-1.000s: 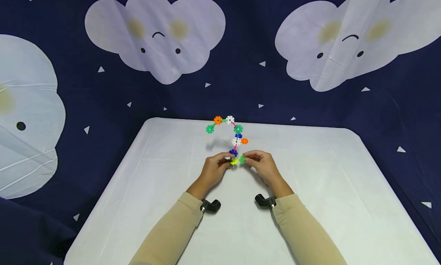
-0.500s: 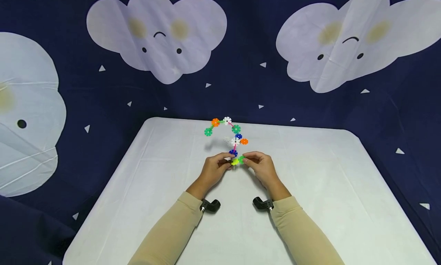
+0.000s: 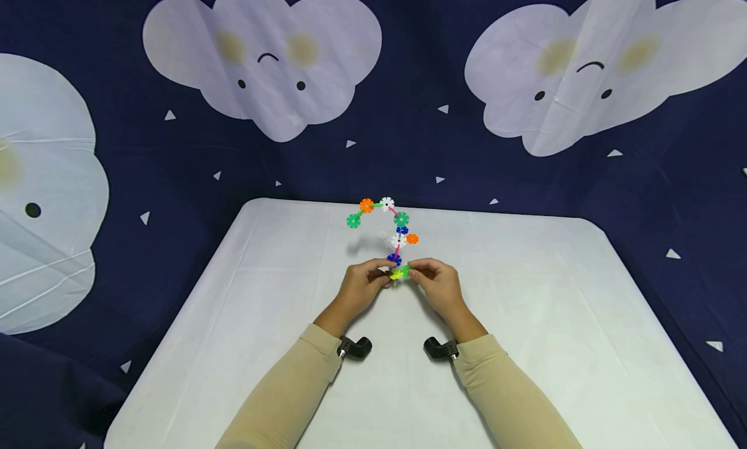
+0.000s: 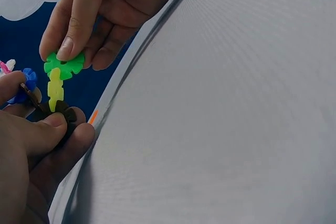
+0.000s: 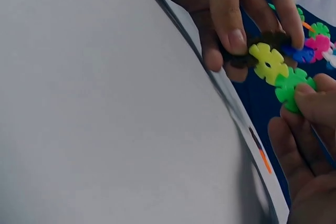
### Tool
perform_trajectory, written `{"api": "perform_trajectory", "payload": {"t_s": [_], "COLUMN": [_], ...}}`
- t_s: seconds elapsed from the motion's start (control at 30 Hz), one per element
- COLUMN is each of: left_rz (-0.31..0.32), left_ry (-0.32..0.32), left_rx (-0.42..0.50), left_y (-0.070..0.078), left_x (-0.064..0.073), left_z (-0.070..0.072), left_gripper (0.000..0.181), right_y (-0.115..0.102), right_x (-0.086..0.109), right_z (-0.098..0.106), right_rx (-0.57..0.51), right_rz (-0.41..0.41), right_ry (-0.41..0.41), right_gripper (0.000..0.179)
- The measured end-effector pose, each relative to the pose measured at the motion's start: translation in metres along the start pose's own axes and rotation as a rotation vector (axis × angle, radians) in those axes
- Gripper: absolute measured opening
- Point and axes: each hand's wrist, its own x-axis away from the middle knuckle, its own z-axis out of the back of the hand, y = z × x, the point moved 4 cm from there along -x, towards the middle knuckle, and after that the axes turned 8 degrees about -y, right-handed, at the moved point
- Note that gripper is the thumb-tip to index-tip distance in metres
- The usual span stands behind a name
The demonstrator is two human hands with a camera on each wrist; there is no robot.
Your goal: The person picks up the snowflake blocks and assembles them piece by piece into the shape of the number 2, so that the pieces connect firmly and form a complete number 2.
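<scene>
the left hand (image 3: 363,288) grips a dark, near-black, notched plastic disc (image 4: 66,112) between thumb and fingers; the grip is narrow and closed on the disc. a bright yellow, flower-shaped, notched plastic disc (image 5: 273,68) stands out from the edge of the dark disc, towards the right hand. the right hand (image 3: 439,285) pinches a bright green, flower-shaped, notched plastic disc (image 5: 287,91) between thumb and fingers. the rim of the green disc meets and overlaps the rim of the yellow disc; whether the notches are fully engaged cannot be told.

the chain of multicoloured notched plastic discs extends away from the hands, over the far half of the white, round-cornered table (image 3: 543,332). its dark blue disc (image 3: 394,260) is just beside the left fingertips. farther along are a white disc (image 3: 399,241) with an orange disc (image 3: 413,239) at its side; beyond these, the chain curves to the left and terminates in a teal-green disc (image 3: 353,221).

both forearms are in beige sleeves (image 3: 516,387). a black angled device (image 3: 356,348) is at the left wrist; a similar black unit (image 3: 439,348) is at the right. a navy fabric backdrop (image 3: 408,66) with printed pale clouds (image 3: 265,21) is behind the table.
</scene>
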Motion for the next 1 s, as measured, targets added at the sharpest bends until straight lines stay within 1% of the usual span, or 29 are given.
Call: {"api": "perform_trajectory", "payload": {"t_s": [0.13, 0.27, 0.33, 0.47, 0.5, 0.63, 0.8, 0.83, 0.93, 1.0], "left_rz": [-0.001, -0.020, -0.018, -0.007, -0.001, -0.006, -0.021, -0.024, -0.031, -0.027], "left_ry": [0.006, 0.016, 0.010, -0.012, -0.020, -0.042, -0.038, -0.035, -0.026, -0.011], "left_rx": [-0.013, -0.058, -0.080, -0.083, -0.079, -0.084, -0.079, -0.077, -0.068, -0.064], "left_y": [0.001, 0.004, 0.004, 0.006, 0.005, 0.008, 0.008, 0.007, 0.006, 0.005], "left_x": [0.000, 0.000, 0.000, 0.000, 0.000, 0.002, 0.003, 0.003, 0.001, 0.000], "left_z": [0.002, 0.004, 0.005, 0.006, 0.006, 0.008, 0.009, 0.009, 0.005, 0.004], "left_gripper": [0.038, 0.038, 0.037, 0.037, 0.037, 0.038, 0.040, 0.040, 0.041, 0.042], "right_y": [-0.002, -0.003, -0.003, -0.003, -0.004, -0.004, -0.005, -0.007, -0.023, -0.032], "right_x": [0.002, 0.003, 0.003, 0.004, 0.004, 0.004, 0.004, 0.005, 0.007, 0.007], "right_z": [-0.003, -0.005, -0.005, -0.005, -0.005, -0.007, -0.010, -0.010, -0.007, -0.004], "right_rx": [0.043, 0.072, 0.082, 0.101, 0.108, 0.125, 0.133, 0.131, 0.115, 0.057], "right_rz": [0.030, 0.044, 0.037, 0.029, 0.031, 0.052, 0.088, 0.093, 0.104, 0.098], "right_ry": [0.029, 0.029, 0.026, 0.013, 0.007, -0.023, -0.026, -0.029, -0.053, -0.077], "right_gripper": [0.011, 0.012, 0.012, 0.012, 0.012, 0.012, 0.013, 0.013, 0.014, 0.017]}}
